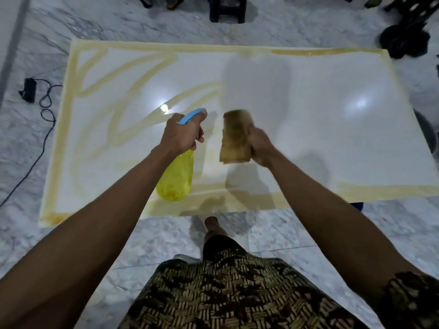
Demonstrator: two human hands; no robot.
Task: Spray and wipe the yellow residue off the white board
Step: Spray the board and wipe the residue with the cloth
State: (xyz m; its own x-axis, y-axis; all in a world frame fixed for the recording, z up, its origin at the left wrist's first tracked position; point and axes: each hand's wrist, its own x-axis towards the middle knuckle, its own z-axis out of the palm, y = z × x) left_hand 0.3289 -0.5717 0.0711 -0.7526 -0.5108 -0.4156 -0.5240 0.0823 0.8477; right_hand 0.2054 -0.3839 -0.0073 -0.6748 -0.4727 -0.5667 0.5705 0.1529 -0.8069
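Yellow residue (114, 119) streaking white board (308, 129)

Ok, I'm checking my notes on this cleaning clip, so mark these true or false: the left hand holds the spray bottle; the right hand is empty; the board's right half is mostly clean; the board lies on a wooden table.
1. The left hand holds the yellow plastic spray bottle with the blue trigger. True.
2. The right hand is empty. False: it grips a stained brownish folded cloth.
3. The large white board is mostly clean on its right half. True: the yellow residue streaks crowd the left.
4. The board lies on a wooden table. False: it lies on grey marble floor.
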